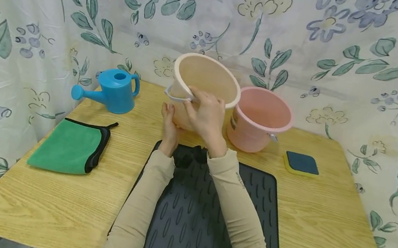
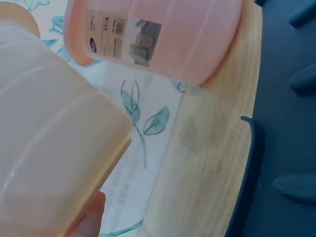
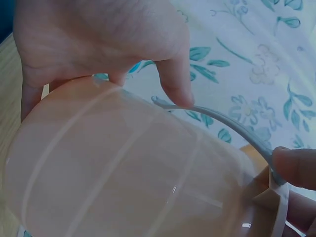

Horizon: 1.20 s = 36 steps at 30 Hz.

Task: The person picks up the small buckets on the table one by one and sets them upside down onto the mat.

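Note:
Both hands hold a cream plastic bucket (image 1: 210, 72) raised above the back of a black ridged mat (image 1: 186, 208), its mouth tilted toward me. My right hand (image 1: 208, 114) grips the near rim, thumb on the grey handle (image 3: 232, 123) close to where it joins the rim. Lower on the bucket, my left hand (image 1: 169, 132) supports the side and base; its thumb touches the handle in the right wrist view. A fingertip (image 2: 91, 217) shows at the base edge in the left wrist view. Beside it stands a pink bucket (image 1: 249, 133) with a label.
At the back left is a blue watering can (image 1: 120, 93), with a folded green cloth (image 1: 66, 147) in front of it. A blue and yellow sponge (image 1: 301, 163) lies right of the pink bucket. A floral curtain (image 1: 215, 15) hangs behind the wooden table (image 1: 333, 230).

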Each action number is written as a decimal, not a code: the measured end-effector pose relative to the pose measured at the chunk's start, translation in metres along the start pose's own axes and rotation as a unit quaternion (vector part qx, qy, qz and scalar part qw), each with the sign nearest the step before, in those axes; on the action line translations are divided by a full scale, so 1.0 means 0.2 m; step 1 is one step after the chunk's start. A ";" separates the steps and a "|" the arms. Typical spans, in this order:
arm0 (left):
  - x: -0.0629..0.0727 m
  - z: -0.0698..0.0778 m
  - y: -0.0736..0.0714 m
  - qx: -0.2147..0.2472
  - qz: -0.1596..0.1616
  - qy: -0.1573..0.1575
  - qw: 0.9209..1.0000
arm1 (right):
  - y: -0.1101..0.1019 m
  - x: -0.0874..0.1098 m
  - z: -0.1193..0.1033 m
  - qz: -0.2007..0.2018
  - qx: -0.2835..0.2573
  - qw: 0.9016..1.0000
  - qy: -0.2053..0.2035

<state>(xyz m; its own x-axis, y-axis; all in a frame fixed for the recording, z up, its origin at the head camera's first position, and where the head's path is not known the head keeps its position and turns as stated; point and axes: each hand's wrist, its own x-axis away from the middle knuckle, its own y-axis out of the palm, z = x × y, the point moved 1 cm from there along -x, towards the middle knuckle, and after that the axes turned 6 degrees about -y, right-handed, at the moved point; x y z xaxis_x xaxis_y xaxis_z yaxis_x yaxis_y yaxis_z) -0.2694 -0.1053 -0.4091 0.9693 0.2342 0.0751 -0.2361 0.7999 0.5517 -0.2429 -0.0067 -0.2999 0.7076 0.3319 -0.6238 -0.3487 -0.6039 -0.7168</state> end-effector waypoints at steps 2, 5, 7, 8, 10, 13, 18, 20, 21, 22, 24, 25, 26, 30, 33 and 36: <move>0.00 0.00 0.00 0.002 0.002 0.001 1.000 | 0.00 0.01 0.00 0.000 -0.004 1.000 -0.002; 0.01 0.00 0.00 0.004 0.003 0.003 1.000 | -0.01 0.02 0.00 0.000 -0.007 1.000 -0.003; 0.02 0.00 0.00 0.000 0.002 0.007 1.000 | -0.01 0.03 0.01 0.004 -0.010 1.000 -0.001; 0.03 0.00 0.00 -0.001 0.001 0.010 1.000 | -0.01 0.03 0.01 0.007 -0.013 1.000 0.000; 0.04 0.01 -0.01 -0.008 0.001 0.022 1.000 | -0.02 0.04 0.01 0.016 -0.022 1.000 -0.001; 0.05 0.03 -0.02 -0.028 0.010 0.048 0.998 | -0.02 0.05 0.02 0.029 -0.053 0.998 -0.001; 0.07 0.09 -0.04 -0.079 0.039 0.145 0.985 | -0.07 0.09 0.04 0.032 -0.147 0.988 0.038; 0.08 0.12 -0.04 -0.106 0.049 0.192 0.974 | -0.09 0.12 0.06 0.032 -0.167 0.984 0.060; 0.09 0.14 -0.04 -0.120 0.054 0.212 0.968 | -0.10 0.12 0.07 0.033 -0.170 0.983 0.067; 0.09 0.16 -0.04 -0.136 0.059 0.229 0.962 | -0.10 0.13 0.07 0.033 -0.173 0.982 0.072; 0.11 0.18 -0.04 -0.165 0.066 0.251 0.952 | -0.11 0.14 0.09 0.034 -0.179 0.980 0.081; 0.12 0.19 -0.04 -0.175 0.066 0.259 0.948 | -0.12 0.15 0.10 0.033 -0.183 0.979 0.087; 0.12 0.20 -0.04 -0.184 0.066 0.266 0.944 | -0.12 0.15 0.11 0.034 -0.189 0.977 0.092; 0.15 0.24 -0.03 -0.213 0.063 0.295 0.929 | -0.13 0.17 0.14 0.027 -0.215 0.969 0.117; 0.17 0.26 -0.02 -0.242 0.066 0.325 0.912 | -0.14 0.18 0.16 0.024 -0.240 0.961 0.134; 0.18 0.28 -0.01 -0.277 0.066 0.365 0.886 | -0.15 0.20 0.19 0.029 -0.265 0.952 0.149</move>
<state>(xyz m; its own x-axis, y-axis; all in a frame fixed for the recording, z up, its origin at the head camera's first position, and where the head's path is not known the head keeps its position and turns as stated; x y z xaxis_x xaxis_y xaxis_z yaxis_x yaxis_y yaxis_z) -0.2301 -0.1294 -0.3602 0.6749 0.4797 -0.5607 -0.5381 0.8399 0.0710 -0.2278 0.0510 -0.3152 0.8668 0.1135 -0.4855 -0.0898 -0.9223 -0.3758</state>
